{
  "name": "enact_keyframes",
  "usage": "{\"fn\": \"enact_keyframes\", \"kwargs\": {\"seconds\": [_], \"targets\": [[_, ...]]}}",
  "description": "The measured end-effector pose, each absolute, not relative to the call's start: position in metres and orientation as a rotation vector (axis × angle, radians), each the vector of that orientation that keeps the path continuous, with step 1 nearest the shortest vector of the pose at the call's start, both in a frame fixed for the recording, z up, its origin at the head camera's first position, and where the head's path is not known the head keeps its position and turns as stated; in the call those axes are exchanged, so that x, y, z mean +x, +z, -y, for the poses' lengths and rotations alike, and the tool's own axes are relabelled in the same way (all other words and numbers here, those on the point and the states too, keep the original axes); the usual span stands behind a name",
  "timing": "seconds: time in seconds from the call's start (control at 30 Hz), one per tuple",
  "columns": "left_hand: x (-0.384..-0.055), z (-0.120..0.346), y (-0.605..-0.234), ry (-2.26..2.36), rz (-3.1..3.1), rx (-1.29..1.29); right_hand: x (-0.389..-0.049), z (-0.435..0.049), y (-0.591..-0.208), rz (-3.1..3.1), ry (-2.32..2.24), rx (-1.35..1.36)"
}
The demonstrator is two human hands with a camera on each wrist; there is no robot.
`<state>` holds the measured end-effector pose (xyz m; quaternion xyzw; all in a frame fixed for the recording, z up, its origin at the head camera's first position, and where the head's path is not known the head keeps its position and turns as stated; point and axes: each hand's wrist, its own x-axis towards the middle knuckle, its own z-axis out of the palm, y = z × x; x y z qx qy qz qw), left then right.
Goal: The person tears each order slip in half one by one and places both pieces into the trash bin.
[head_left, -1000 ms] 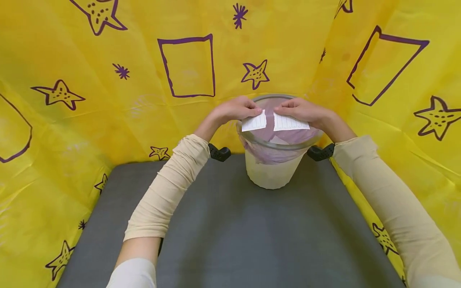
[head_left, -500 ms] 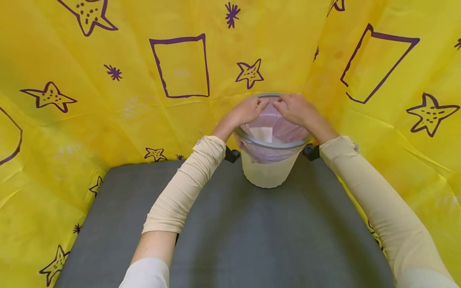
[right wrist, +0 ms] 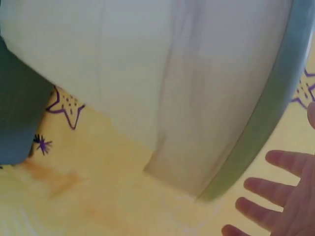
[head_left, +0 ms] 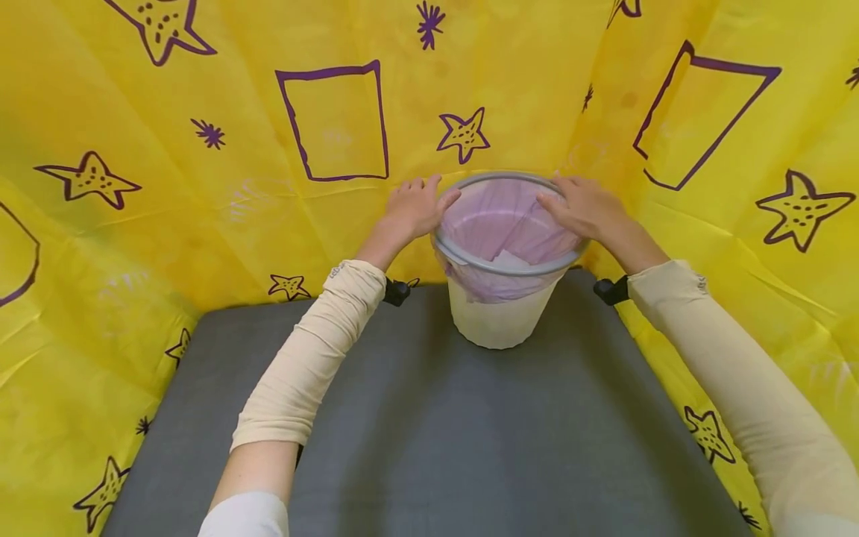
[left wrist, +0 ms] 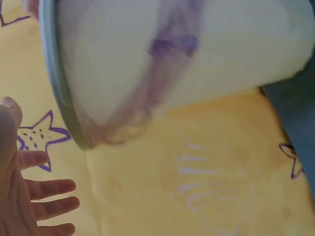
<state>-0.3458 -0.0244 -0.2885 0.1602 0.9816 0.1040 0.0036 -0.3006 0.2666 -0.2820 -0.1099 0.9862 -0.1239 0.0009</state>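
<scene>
A white bin (head_left: 499,317) with a grey rim stands at the back of the table, lined with a thin purple bag (head_left: 490,216). Down inside it lie white paper pieces (head_left: 511,259). My left hand (head_left: 412,209) is at the left of the rim, fingers spread and holding nothing; the left wrist view shows its straight fingers (left wrist: 51,189) apart from the bin. On the other side, my right hand (head_left: 587,209) is close to the rim's right, also with spread fingers (right wrist: 268,189) and nothing in them. The bag's edge hangs down outside the bin in both wrist views.
The dark grey table (head_left: 429,432) stretches from the bin toward me. Yellow cloth (head_left: 221,246) with purple star drawings surrounds its back and sides, close behind the bin.
Both hands held torn paper pieces over the bin a second ago. They let the pieces go, and the paper now lies inside. The hands have since moved apart to either side of the rim.
</scene>
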Motion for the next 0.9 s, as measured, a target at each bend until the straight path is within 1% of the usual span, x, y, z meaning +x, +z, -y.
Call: {"fn": "enact_keyframes", "kwargs": {"seconds": [0.13,0.37,0.47,0.6,0.7,0.83,0.9], "targets": [[-0.343,0.059,-0.293,0.381,-3.113,0.472,-0.291,-0.297,-0.283,-3.103,-0.426,-0.269],[-0.335,0.146,-0.320,0.403,-3.134,0.275,-0.271,-0.371,-0.303,-3.111,-0.521,-0.101],[-0.333,0.164,-0.325,0.399,-3.127,0.221,-0.267,-0.384,-0.309,-3.103,-0.515,-0.053],[-0.326,0.171,-0.329,0.421,-3.166,0.212,-0.258,-0.381,-0.318,-3.187,-0.473,-0.034],[-0.301,0.169,-0.351,0.460,-3.221,0.210,-0.229,-0.369,-0.345,-3.291,-0.444,-0.039],[-0.248,0.168,-0.405,0.541,-3.277,0.197,-0.174,-0.353,-0.399,-3.401,-0.452,-0.036],[-0.224,0.171,-0.433,0.584,-3.296,0.178,-0.151,-0.347,-0.422,-3.450,-0.472,-0.019]]}}
